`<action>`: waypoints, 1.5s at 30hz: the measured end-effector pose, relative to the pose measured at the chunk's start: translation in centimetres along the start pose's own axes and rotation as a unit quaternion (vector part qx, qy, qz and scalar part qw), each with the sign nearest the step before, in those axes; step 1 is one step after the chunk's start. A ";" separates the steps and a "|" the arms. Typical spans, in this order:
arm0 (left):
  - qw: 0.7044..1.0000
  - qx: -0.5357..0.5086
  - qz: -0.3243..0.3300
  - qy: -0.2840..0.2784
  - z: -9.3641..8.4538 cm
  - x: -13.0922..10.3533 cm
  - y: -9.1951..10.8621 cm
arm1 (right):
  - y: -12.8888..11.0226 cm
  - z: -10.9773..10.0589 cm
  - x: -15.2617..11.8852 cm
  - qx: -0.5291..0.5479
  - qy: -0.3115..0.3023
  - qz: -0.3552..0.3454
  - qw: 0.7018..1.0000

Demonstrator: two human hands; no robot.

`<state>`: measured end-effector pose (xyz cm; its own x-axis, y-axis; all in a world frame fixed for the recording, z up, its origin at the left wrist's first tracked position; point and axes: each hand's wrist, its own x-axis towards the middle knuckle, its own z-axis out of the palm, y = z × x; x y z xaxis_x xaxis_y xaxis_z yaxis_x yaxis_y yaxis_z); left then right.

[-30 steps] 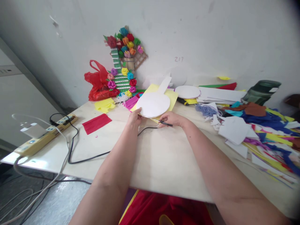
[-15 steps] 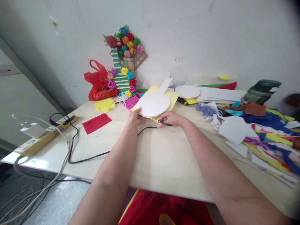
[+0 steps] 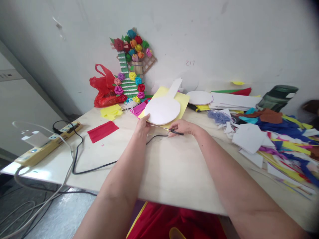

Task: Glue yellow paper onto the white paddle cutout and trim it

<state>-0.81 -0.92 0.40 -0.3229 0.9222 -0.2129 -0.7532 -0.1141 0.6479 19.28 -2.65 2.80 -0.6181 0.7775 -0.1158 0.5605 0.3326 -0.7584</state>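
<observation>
My left hand [image 3: 143,124] pinches the near left edge of a white fan-shaped cutout [image 3: 161,109] together with a sheet of yellow paper [image 3: 183,101] lying behind it. The cutout has a round body and a straight handle that points away to the upper right. In my right hand [image 3: 183,126] are scissors [image 3: 176,131] with dark handles. Their thin blades reach left along the near edge of the yellow paper, just below the round body, towards my left fingertips. How far the blades are apart is too small to tell.
A black cable [image 3: 99,165] runs across the table from the power strip [image 3: 40,149] on the left. Red crepe paper [image 3: 103,131] lies nearby. Paper flowers [image 3: 136,43] and a red bag [image 3: 103,84] stand behind. Paper scraps [image 3: 286,142] heap on the right.
The cutout and yellow paper have shifted slightly left, and the handle's end has tipped a little upward. The scissor blades show more clearly along the paper's near edge.
</observation>
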 end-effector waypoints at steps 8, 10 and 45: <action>1.000 -0.007 -0.025 -0.014 -0.2 0.0 0.2 | 0.0 -0.1 -0.1 0.038 -0.005 -0.002 0.999; 0.999 -0.007 -0.029 -0.013 -0.2 0.1 0.2 | -0.1 -0.1 -0.2 0.041 -0.006 0.001 0.999; 0.999 0.001 -0.037 0.015 0.0 0.2 0.2 | 0.0 -0.1 -0.2 0.037 0.027 -0.009 0.999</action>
<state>-1.04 -0.80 0.47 -0.2826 0.9170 -0.2816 -0.7750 -0.0453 0.6303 19.43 -2.76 2.88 -0.5969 0.7994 -0.0683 0.5053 0.3084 -0.8059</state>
